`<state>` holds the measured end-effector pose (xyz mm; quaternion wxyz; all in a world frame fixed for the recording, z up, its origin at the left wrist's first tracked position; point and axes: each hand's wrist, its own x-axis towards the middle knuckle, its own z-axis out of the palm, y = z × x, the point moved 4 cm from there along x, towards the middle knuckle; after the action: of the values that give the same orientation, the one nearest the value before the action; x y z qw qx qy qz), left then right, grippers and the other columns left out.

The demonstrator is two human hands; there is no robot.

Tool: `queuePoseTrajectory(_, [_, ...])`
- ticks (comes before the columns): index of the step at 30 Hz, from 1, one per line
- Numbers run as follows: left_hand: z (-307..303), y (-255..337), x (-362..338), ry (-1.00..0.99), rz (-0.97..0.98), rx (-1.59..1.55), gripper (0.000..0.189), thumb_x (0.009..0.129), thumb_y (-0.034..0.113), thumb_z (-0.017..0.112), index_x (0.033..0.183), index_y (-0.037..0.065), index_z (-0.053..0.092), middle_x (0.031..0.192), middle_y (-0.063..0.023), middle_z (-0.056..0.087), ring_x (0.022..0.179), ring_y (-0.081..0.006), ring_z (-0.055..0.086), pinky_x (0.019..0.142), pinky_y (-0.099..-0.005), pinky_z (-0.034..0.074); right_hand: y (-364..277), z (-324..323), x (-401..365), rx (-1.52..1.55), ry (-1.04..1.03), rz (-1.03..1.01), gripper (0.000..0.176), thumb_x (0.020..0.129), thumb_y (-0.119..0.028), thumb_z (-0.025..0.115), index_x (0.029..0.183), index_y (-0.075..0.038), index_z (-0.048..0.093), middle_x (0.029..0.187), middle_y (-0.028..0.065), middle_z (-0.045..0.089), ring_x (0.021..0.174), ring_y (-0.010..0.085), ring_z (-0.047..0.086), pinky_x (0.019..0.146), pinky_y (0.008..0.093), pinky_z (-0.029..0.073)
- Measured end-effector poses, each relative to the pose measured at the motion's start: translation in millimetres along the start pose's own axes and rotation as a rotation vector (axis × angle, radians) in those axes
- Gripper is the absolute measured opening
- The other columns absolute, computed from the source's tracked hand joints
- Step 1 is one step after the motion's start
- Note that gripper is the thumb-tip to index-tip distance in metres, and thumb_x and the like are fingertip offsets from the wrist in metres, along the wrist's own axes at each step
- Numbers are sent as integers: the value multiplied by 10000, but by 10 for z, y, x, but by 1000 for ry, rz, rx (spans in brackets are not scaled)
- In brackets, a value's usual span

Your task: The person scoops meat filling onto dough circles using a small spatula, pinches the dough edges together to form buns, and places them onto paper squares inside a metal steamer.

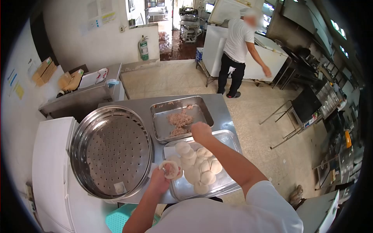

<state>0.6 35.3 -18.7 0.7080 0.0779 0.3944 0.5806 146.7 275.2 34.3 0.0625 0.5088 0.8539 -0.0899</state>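
Note:
My left hand (160, 181) holds a round dough wrapper (170, 169) with a dab of pinkish meat filling on it, just above the near-left corner of a steel tray (229, 136). Several flat white dough discs (199, 165) lie piled in that tray. My right hand (201, 131) is closed at the edge of a second steel tray (160, 128) that holds a mound of minced meat filling (179, 122); whether it grips anything I cannot tell. To the left sits a big round perforated steamer tray (112, 151), with one small white square of paper near its front.
Both trays and the steamer rest on a steel worktable (219, 105). A white chest freezer (50, 171) stands at the left, a cluttered counter (77, 99) behind it. A person in a white shirt (237, 46) stands at a far freezer. Folding chairs (295, 112) are at the right.

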Motion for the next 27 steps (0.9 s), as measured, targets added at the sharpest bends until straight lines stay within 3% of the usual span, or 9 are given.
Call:
queuePoseTrajectory(5, [-90,-113,-239,-45,22,-14,287,1040,154,563,1260,-31,571,1233,-181,635,1102,-339,673,1013,-482,559,-132,310,55,21,85,51,148,855,-107,664,934,-63,781,1051,195,731,1038,368,706,891,436,584])
queuePoseTrajectory(9, [-139,-35,-190,-91,170,-66,226,1017,108,560,1209,-9,585,1167,-136,636,1118,-300,653,1030,-459,539,-156,5,-291,-161,424,-142,114,799,-132,656,814,-78,754,884,123,689,950,326,621,870,458,491])
queuePoseTrajectory(10, [-100,54,-198,-95,198,-111,183,998,85,553,1155,3,598,1097,-102,635,1109,-284,645,1034,-457,526,-119,-15,-443,-98,489,-242,87,803,-119,669,760,-80,734,842,122,676,951,332,625,822,464,500])
queuePoseTrajectory(11, [-83,130,-228,-106,209,-102,213,1001,112,570,1182,3,599,1132,-106,642,1137,-281,640,1044,-449,518,-102,-64,-684,319,714,-150,124,839,-128,696,744,-51,716,800,141,663,901,348,638,759,459,511])
queuePoseTrajectory(13, [-91,268,-306,-118,211,-102,269,1008,154,592,1229,2,599,1199,-117,648,1185,-277,628,1063,-436,502,-224,-67,-1124,707,455,37,241,918,-217,712,821,3,716,803,158,694,711,330,660,669,413,521])
queuePoseTrajectory(15, [-29,388,-316,-158,188,-117,317,1014,185,602,1271,0,596,1262,-131,647,1225,-274,615,1079,-424,490,-353,306,-1447,1005,217,76,245,966,-214,694,887,16,722,776,94,688,648,194,641,619,330,512])
queuePoseTrajectory(18, [40,393,-301,-208,135,-121,399,1010,236,625,1324,-5,578,1323,-138,638,1270,-277,598,1097,-402,473,-744,673,-1869,1521,-41,192,246,1041,-204,619,1036,26,706,804,38,669,687,106,613,631,263,506])
queuePoseTrajectory(21, [32,251,-227,-273,77,-97,423,992,241,661,1325,-3,571,1292,-126,650,1232,-258,610,1069,-401,486,-1063,663,-2054,1691,-18,209,293,1064,-245,598,1075,33,689,837,50,677,709,128,633,664,287,543])
queuePoseTrajectory(27, [211,-53,-245,-285,49,122,399,966,217,714,1289,16,591,1253,-107,663,1116,-223,639,952,-390,536,-940,740,-2145,1582,64,238,240,1043,-199,615,1030,31,681,773,36,652,656,105,610,618,251,503])
